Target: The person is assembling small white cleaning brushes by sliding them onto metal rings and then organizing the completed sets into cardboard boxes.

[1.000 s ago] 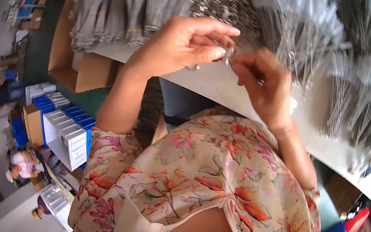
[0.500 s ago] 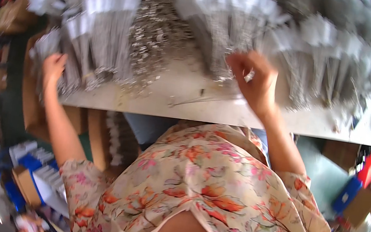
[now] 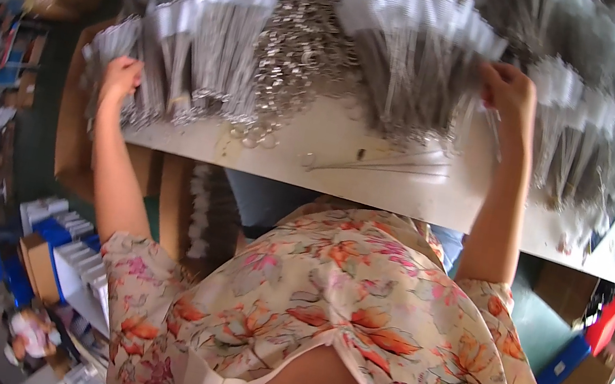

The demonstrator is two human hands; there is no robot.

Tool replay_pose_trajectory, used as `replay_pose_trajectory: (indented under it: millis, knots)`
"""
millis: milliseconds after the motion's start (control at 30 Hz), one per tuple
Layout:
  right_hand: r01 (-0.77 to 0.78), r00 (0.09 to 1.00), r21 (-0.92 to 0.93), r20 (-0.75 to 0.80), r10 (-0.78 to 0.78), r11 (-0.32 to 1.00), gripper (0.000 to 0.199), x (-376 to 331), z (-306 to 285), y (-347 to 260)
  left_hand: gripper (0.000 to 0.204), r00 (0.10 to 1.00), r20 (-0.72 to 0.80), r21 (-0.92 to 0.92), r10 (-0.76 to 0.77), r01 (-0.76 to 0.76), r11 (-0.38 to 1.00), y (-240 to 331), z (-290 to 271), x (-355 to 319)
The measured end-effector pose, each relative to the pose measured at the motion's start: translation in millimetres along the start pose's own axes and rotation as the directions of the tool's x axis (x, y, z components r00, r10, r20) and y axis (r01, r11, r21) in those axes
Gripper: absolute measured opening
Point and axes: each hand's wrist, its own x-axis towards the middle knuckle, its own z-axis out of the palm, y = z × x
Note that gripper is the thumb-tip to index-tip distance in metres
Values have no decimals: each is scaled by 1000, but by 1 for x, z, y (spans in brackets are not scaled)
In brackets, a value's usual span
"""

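- Bundles of thin metal rods with white paper tags lie packed in rows across the far half of my white worktop, tags toward the far side, rod ends pointing back at me.
- My left hand is out at the left end of the worktop, resting on the outermost bundle; fingers curled down into the rods, so the grip looks closed on them, though the fingertips are hidden.
- My right hand is raised at the right, against the edge of a big central bundle; fingers bent together at the tagged ends. I cannot tell whether anything is pinched between them.
- Both hands are well apart, with several bundles between them.
- A heap of loose metal rings sits between the left and central bundles and spills toward the near edge.
- A few loose rods lie flat on the bare strip of worktop, just in front of the central bundle.
- More tagged bundles run on past my right hand.
- Below the worktop on my left: cardboard boxes and blue and white cartons on the floor.
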Motion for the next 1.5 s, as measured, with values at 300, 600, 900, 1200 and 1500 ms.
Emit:
replay_pose_trajectory:
  millis: [300,600,900,1200,1500]
  knots:
    - [116,985,10,-130,-114,993,23,-29,-64,3,10,985,-133,-113,-108,94,989,22,-13,-41]
    - [132,967,-647,-82,-241,751,21,-35,-69,52,27,835,-126,111,535,-525,844,154,83,-83]
    - [193,980,-256,1,-199,947,23,-55,-105,26,19,816,-5,380,578,-533,756,126,105,-44]
    - [111,990,168,73,-125,980,20,-53,-204,45,15,784,-28,543,620,-509,668,145,118,-68]
    - [-157,811,-434,-569,-135,887,30,4,-304,115,14,804,-124,397,581,-496,772,140,115,-64]
